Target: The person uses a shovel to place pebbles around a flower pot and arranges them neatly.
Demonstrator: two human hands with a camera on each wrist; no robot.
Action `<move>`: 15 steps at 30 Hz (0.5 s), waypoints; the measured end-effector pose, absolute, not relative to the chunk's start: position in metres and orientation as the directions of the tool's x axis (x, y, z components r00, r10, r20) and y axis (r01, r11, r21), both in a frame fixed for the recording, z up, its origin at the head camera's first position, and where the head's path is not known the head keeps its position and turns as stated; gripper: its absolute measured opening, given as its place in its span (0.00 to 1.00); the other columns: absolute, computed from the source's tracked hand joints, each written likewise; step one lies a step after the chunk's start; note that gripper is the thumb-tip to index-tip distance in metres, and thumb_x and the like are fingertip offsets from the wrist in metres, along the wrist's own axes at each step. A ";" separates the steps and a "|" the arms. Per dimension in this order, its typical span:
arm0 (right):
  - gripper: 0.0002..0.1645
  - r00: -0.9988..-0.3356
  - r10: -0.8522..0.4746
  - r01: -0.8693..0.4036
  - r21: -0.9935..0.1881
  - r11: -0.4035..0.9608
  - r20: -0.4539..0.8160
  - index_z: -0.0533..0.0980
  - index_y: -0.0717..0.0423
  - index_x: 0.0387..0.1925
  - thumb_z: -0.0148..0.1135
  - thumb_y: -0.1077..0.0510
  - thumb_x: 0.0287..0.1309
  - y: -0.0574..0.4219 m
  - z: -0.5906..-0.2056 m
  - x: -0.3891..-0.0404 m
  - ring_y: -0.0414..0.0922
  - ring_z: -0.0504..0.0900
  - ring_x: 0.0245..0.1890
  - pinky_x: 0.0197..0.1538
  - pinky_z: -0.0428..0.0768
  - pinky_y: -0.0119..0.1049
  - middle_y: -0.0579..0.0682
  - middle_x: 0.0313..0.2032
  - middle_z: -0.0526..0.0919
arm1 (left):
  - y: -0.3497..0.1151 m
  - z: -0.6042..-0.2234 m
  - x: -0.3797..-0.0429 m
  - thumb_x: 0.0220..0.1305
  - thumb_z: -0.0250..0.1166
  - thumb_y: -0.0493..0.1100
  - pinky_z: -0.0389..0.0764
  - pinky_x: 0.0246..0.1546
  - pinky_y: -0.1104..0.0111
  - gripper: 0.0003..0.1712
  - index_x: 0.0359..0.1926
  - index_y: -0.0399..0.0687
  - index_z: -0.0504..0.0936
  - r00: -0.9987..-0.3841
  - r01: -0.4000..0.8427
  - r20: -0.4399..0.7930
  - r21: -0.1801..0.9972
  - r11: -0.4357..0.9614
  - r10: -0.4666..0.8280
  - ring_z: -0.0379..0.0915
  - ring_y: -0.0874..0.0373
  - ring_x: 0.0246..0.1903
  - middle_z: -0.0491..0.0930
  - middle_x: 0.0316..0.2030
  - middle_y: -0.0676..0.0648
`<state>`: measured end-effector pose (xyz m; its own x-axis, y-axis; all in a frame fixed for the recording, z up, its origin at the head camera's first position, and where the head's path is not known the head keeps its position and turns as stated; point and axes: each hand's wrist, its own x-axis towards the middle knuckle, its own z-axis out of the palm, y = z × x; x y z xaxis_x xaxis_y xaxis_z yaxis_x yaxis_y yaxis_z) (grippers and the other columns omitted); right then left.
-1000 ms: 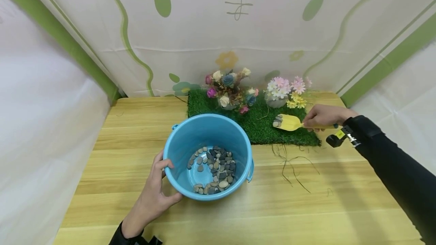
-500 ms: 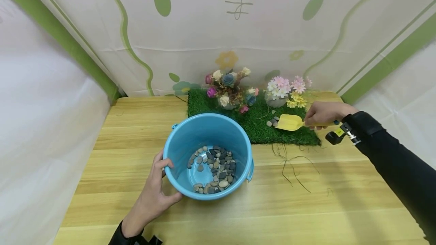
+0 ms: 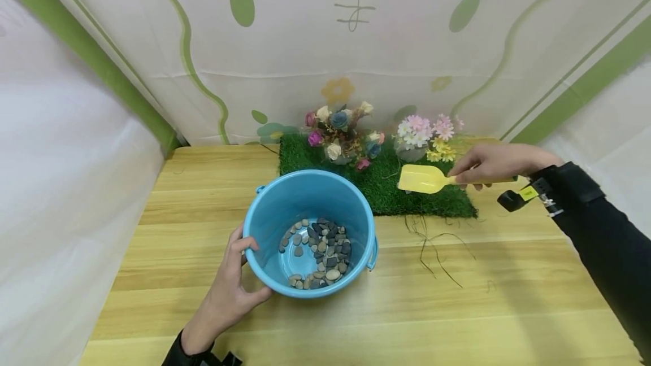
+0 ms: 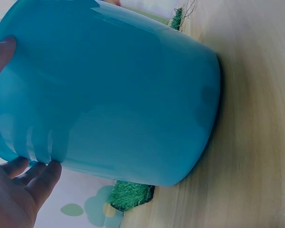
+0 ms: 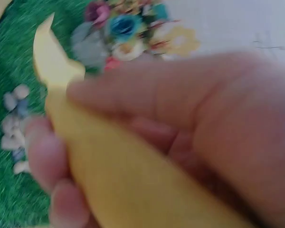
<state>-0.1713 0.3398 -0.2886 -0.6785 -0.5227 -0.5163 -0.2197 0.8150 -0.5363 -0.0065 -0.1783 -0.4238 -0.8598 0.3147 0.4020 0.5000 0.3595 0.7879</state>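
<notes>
A light blue bucket (image 3: 311, 185) stands on the table with many grey and tan pebbles (image 3: 328, 250) spread over its floor. My left hand (image 3: 231, 287) holds its left rim, a finger hooked over the edge and the thumb against the outside wall. At right, my right hand (image 3: 485, 165) grips the handle of a small yellow shovel (image 3: 422, 178). The blade is bare and hangs over a green turf mat (image 3: 402, 203), covering most of the pebbles there in the head view. In the right wrist view, several loose pebbles (image 5: 12, 126) lie on the turf beside the shovel.
Behind the bucket, artificial roses (image 3: 341, 120) and a bunch of pink, white and yellow flowers (image 3: 419, 131) stand on the mat's back part. Dry stems (image 3: 429, 242) lie on the wooden table (image 3: 458, 321) in front of the mat. A printed curtain (image 3: 305, 44) hangs behind.
The pebbles on the shovel blade slid off onto the turf. The shovel and right hand then rose and shifted, and the blade now overlaps those pebbles. The left hand and bucket stayed put.
</notes>
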 end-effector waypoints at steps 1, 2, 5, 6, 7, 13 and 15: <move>0.23 -0.673 -0.541 -0.226 -0.557 0.799 -0.504 0.78 0.62 0.61 0.59 0.52 0.73 0.338 -0.284 -0.171 0.45 0.77 0.29 0.33 0.75 0.37 0.50 0.44 0.83 | -0.178 -0.424 -0.006 0.44 0.80 0.35 0.80 0.49 0.44 0.42 0.55 0.40 0.62 -0.860 0.500 0.402 0.788 0.359 0.314 0.61 0.31 0.64 0.52 0.72 0.32; 0.23 -0.672 -0.556 -0.229 -0.575 0.785 -0.490 0.78 0.60 0.61 0.59 0.51 0.73 0.336 -0.280 -0.170 0.46 0.77 0.29 0.33 0.75 0.37 0.50 0.45 0.83 | -0.178 -0.424 -0.006 0.44 0.80 0.35 0.80 0.49 0.44 0.42 0.55 0.40 0.62 -0.860 0.500 0.403 0.789 0.358 0.314 0.61 0.31 0.64 0.52 0.73 0.33; 0.23 -0.661 -0.600 -0.255 -0.617 0.745 -0.451 0.77 0.57 0.63 0.59 0.50 0.73 0.325 -0.268 -0.168 0.47 0.78 0.29 0.34 0.77 0.37 0.49 0.41 0.85 | -0.179 -0.424 -0.006 0.44 0.80 0.34 0.80 0.49 0.44 0.42 0.55 0.39 0.62 -0.861 0.498 0.401 0.791 0.355 0.313 0.60 0.31 0.64 0.52 0.73 0.35; 0.23 -0.656 -0.618 -0.273 -0.627 0.729 -0.433 0.77 0.56 0.63 0.59 0.50 0.73 0.321 -0.264 -0.167 0.48 0.80 0.31 0.36 0.79 0.38 0.48 0.42 0.85 | -0.179 -0.424 -0.006 0.44 0.80 0.34 0.80 0.49 0.44 0.42 0.55 0.39 0.61 -0.862 0.496 0.399 0.792 0.358 0.312 0.60 0.32 0.64 0.52 0.73 0.35; 0.22 -0.654 -0.631 -0.289 -0.633 0.718 -0.418 0.78 0.54 0.63 0.59 0.50 0.73 0.316 -0.261 -0.166 0.48 0.80 0.32 0.37 0.79 0.39 0.47 0.43 0.85 | -0.179 -0.424 -0.005 0.44 0.80 0.34 0.80 0.49 0.44 0.42 0.55 0.38 0.61 -0.863 0.494 0.397 0.792 0.359 0.312 0.60 0.32 0.64 0.52 0.73 0.35; 0.19 -0.620 -0.721 -0.421 -0.643 0.639 -0.310 0.79 0.47 0.62 0.58 0.51 0.74 0.287 -0.247 -0.165 0.44 0.75 0.25 0.33 0.75 0.38 0.44 0.39 0.85 | -0.180 -0.426 -0.005 0.45 0.80 0.35 0.80 0.48 0.43 0.42 0.56 0.38 0.61 -0.865 0.491 0.390 0.792 0.363 0.316 0.61 0.33 0.64 0.53 0.73 0.36; 0.19 -0.608 -0.740 -0.448 -0.646 0.618 -0.287 0.79 0.47 0.62 0.58 0.51 0.74 0.275 -0.243 -0.164 0.43 0.74 0.24 0.33 0.75 0.38 0.44 0.38 0.85 | -0.180 -0.426 -0.005 0.45 0.80 0.35 0.80 0.48 0.43 0.42 0.56 0.38 0.61 -0.864 0.492 0.391 0.793 0.361 0.317 0.61 0.33 0.64 0.53 0.73 0.37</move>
<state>-0.1644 0.2752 -0.2426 -0.6079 -0.7404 -0.2869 -0.4483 0.6183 -0.6456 -0.0052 -0.1800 -0.4261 -0.8638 0.3175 0.3912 0.4916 0.3608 0.7926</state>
